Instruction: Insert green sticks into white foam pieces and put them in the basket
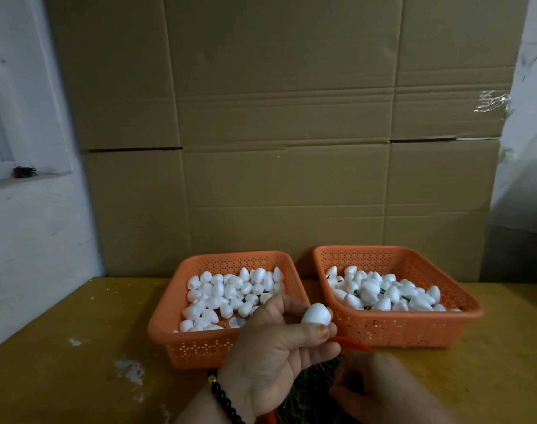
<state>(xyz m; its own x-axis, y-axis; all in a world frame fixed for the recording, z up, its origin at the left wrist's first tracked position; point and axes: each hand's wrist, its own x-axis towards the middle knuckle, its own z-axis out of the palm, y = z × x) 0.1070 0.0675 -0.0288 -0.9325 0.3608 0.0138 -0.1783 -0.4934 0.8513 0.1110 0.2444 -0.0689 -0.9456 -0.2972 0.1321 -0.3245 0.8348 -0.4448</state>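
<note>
On the yellow desk point(77, 316), two orange baskets are placed side by side. The left basket point(200, 347) is filled with plain white foam pieces point(230, 292), while in the right basket point(414, 332) many finished pieces point(383, 293) with green sticks are already collected. One foam piece point(316, 314) is pinched between the fingers point(322, 332) of the left hand point(276, 356), no stick yet seen in it. The right hand point(383, 390) is lowered at the near pile of green sticks point(310, 390); its grip cannot be told. Much work seems left.
</note>
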